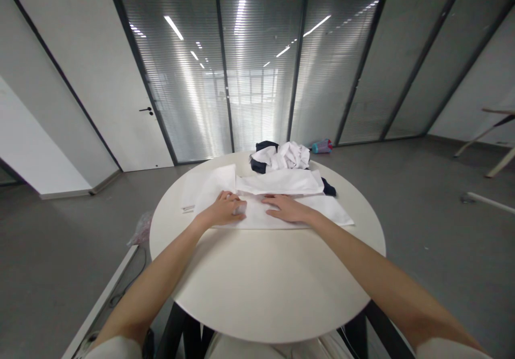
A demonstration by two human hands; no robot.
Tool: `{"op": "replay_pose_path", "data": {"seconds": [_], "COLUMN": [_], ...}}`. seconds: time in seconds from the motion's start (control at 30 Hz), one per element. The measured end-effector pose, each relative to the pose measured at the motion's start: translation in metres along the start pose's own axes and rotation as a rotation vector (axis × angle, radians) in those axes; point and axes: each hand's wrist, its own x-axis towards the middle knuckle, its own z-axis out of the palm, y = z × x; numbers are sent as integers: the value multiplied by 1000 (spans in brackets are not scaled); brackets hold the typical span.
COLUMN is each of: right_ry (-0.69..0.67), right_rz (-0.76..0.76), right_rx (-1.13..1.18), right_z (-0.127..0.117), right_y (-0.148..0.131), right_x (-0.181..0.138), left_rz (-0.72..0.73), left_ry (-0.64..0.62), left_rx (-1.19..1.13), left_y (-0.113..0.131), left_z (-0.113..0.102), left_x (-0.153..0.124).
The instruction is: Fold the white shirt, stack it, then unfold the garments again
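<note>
A white cloth garment [257,217], perhaps a shirt, lies spread and partly folded across the far half of the round table. On its left part rests my left hand [226,210], fingers bent, thumb and forefinger apart. My right hand [287,209] lies flat on the fabric further right, its fingers stretched out toward the left. Just beyond both hands runs a folded-over white layer [281,182]. A dark piece of cloth [329,188] sticks out at the garment's right end.
Behind the garment sits a crumpled white and dark clothing heap [287,156]. Small thin pieces [187,209] lie left on the white round table [273,284]. A blue and pink object [322,146] is on the floor behind, a clear plastic bag [141,229] at the left.
</note>
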Motion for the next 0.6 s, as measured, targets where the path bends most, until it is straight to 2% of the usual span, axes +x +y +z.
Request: {"op": "replay_pose_path", "data": {"seconds": [0.23,0.6], "right_ry": [7,-12], "right_rz": [-9,3], "right_rx": [8,8], "right_z": [0,1], "right_y": [0,1], "right_x": [1,1], "left_rz": [-131,-163], "left_ry": [10,-109], "left_rx": [21,20], "left_y": [5,8], "left_z": [4,-1], "left_x": [5,6]}}
